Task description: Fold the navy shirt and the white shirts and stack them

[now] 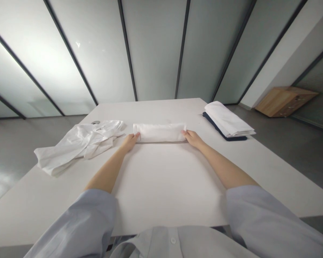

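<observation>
A white cloth [160,133], folded into a long narrow strip, lies crosswise near the middle of the white table [169,186]. My left hand [130,141] grips its left end, thumb on top and fingers partly hidden beneath. At the opposite end, my right hand [193,137] pinches the near right corner in the same way. Both forearms stretch forward over the table. Whether the cloth's near edge is lifted off the surface I cannot tell.
To the left lies a crumpled white garment [82,143], partly over the table's left edge. A folded white cloth [227,120] rests on a dark navy folded cloth [238,138] at the right. Beyond the table stand frosted glass panels [154,50] and a wooden cabinet [281,100].
</observation>
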{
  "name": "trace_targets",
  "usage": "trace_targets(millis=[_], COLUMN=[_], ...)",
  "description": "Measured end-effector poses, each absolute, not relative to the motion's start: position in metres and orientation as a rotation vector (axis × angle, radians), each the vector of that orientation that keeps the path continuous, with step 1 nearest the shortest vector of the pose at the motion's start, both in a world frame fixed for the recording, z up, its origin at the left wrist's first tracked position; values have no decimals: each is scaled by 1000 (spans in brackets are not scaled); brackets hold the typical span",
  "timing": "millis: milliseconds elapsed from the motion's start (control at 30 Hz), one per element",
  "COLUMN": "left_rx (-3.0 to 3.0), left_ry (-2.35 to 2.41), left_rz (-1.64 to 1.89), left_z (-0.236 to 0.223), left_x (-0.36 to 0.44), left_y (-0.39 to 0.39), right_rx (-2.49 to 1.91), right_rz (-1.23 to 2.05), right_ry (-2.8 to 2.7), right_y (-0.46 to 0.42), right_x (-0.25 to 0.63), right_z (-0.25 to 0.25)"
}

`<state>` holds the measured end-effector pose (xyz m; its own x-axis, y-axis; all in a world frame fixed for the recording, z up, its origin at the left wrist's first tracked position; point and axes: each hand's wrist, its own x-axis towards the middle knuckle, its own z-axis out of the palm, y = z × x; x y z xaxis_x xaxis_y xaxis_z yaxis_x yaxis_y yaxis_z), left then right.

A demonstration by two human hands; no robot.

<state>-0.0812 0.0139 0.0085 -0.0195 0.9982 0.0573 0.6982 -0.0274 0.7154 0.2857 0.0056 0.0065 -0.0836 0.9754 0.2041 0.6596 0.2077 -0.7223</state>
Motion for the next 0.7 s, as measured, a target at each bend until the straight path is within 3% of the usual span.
trace_targets(millis=[533, 700], left_rx=[1939, 2083], left_ry=[2164, 2239], left_rz=[552, 792], left_z=[13, 13], left_x=[-56, -58], left_y=[6, -3], right_rx=[-1972, -1938], right_rz=[332, 229], right_ry=[-1779, -1726], right_y=[6, 7], right_x=[268, 274], right_z=[4, 2])
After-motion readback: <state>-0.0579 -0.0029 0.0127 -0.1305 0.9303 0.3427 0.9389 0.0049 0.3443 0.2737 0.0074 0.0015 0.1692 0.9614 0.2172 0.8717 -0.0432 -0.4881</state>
